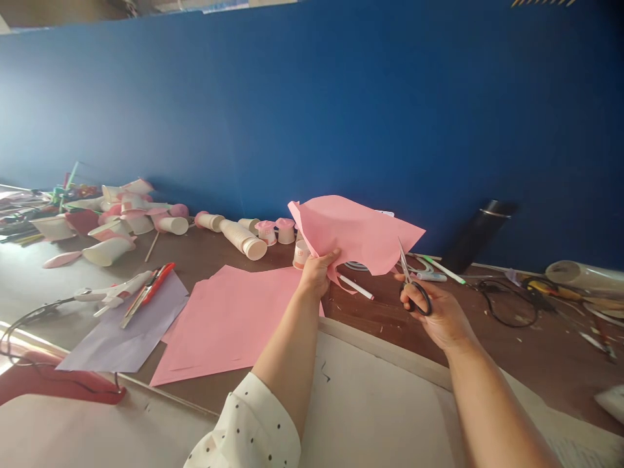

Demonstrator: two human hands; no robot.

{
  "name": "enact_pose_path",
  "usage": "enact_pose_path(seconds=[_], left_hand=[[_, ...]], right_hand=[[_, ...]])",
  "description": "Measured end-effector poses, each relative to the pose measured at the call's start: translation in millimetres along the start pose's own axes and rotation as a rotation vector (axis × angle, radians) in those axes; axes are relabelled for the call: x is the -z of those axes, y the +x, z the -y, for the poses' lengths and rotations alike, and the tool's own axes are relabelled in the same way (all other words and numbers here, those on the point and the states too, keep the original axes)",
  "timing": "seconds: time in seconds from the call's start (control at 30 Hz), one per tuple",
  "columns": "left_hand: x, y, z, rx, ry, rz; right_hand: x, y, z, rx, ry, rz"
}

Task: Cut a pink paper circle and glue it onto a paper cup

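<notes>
My left hand (316,273) is closed on the lower edge of a pink paper sheet (353,231), holding it up above the brown table (390,318). The sheet has a curved cut along its bottom edge. My right hand (436,312) grips black-handled scissors (412,283), fingers through the loops, blades pointing up at the sheet's lower right edge. Below my left arm lies a stack of pink paper sheets (224,325).
Paper cups (241,237) and pink-trimmed cup pieces (117,218) lie scattered at the back left. A glue gun (110,294), red-handled cutter (149,292) and lilac paper (127,335) lie left. Markers (355,286), a black bottle (480,234) and cables (507,305) sit right. A white board (375,403) lies near me.
</notes>
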State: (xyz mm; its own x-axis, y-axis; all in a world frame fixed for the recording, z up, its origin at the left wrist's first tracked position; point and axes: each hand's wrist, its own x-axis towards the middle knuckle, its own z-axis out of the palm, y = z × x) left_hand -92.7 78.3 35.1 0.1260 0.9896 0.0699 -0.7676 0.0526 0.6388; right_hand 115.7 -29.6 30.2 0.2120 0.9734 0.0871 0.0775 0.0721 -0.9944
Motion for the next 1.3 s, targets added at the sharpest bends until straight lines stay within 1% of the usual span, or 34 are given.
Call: enact_pose_path(seconds=[0.17,0.37,0.43,0.53,0.6,0.67,0.73,0.83,0.87,0.97,1.03,1.13,1.3], left_hand=[[2,1,0,-0.015,0.017,-0.012],[-2,0,-1,-0.038,0.002,-0.066],[-3,0,-2,-0.026,-0.010,-0.116],[-2,1,1,0.039,-0.070,-0.234],[-3,-1,5,0.117,-0.142,-0.279],[-6,-4,13,0.196,-0.241,-0.269],[-13,-9,22,0.246,-0.341,-0.267],[-24,-18,40,0.212,-0.409,-0.263],[-27,-20,46,0.211,-0.406,-0.242],[-30,-24,60,0.237,-0.286,-0.219],[-28,-24,65,0.226,-0.217,-0.233],[-24,-22,66,0.189,-0.157,-0.259],[-24,-20,59,0.170,-0.075,-0.279]], right_hand=[[2,1,-2,-0.010,-0.014,0.020],[0,1,-2,-0.043,-0.026,0.027],[-3,1,0,-0.047,-0.038,0.014],[-10,0,2,-0.040,-0.089,-0.030],[-15,0,2,-0.028,-0.123,-0.055],[-19,0,1,-0.016,-0.165,-0.077],[-23,0,-1,-0.004,-0.210,-0.092],[-27,1,-3,0.002,-0.253,-0.112],[-28,1,-3,0.003,-0.255,-0.116],[-29,2,-3,0.007,-0.261,-0.119],[-30,2,-3,0.008,-0.267,-0.108],[-31,2,-4,-0.003,-0.257,-0.089],[-34,2,-7,-0.007,-0.248,-0.055]])
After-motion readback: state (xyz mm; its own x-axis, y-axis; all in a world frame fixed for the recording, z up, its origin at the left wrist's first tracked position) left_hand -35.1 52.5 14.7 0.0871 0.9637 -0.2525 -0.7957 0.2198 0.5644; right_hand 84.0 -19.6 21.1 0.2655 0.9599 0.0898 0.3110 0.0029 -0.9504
